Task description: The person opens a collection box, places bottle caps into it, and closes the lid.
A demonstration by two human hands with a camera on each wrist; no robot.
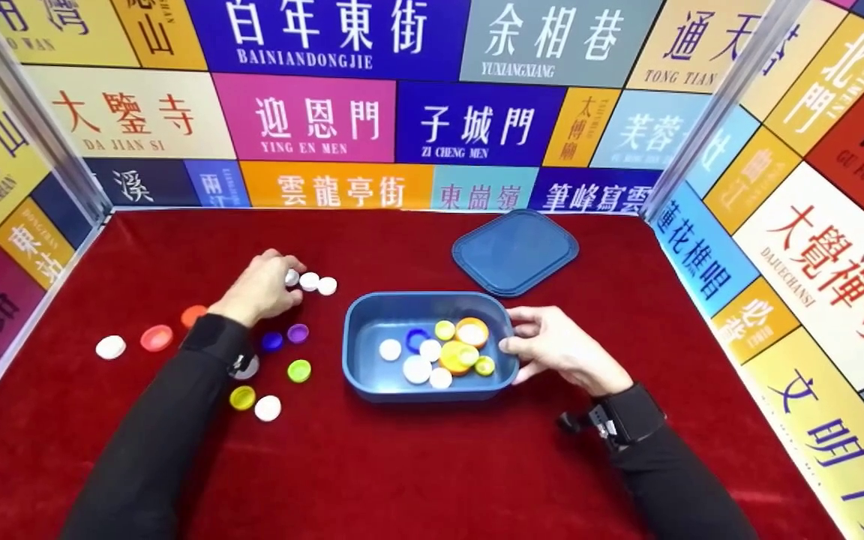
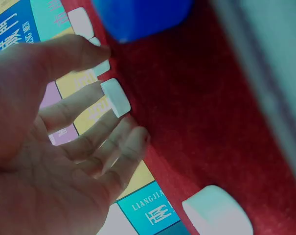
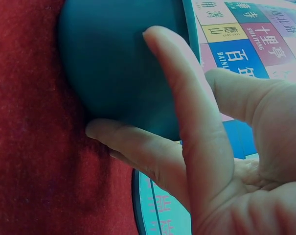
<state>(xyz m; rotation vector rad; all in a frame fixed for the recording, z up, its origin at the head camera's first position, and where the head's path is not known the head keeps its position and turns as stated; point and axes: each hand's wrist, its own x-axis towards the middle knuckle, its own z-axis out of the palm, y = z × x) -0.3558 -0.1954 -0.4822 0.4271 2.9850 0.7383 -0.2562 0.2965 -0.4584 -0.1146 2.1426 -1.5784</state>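
Observation:
My left hand [image 1: 263, 283] reaches down at a row of white bottle caps [image 1: 328, 286], thumb apart from the fingers. In the left wrist view, a fingertip overlaps the nearest white cap [image 2: 116, 98]. A blue plastic box [image 1: 418, 300] sits at the centre, with white, yellow, orange and blue caps inside. At its right end, my right hand [image 1: 556, 345] grips the wall, one fingertip at the rim. The right wrist view shows its fingers [image 3: 179, 83] spread against the outer wall of the box, one low near the cloth.
A blue lid [image 1: 514, 251] lies behind the box. Around the left forearm are loose caps: red [image 1: 156, 338], white [image 1: 110, 347], purple [image 1: 298, 333], blue [image 1: 272, 342], green [image 1: 299, 370] and yellow [image 1: 242, 397]. Printed panels [image 1: 312, 116] enclose the red cloth [image 1: 417, 472].

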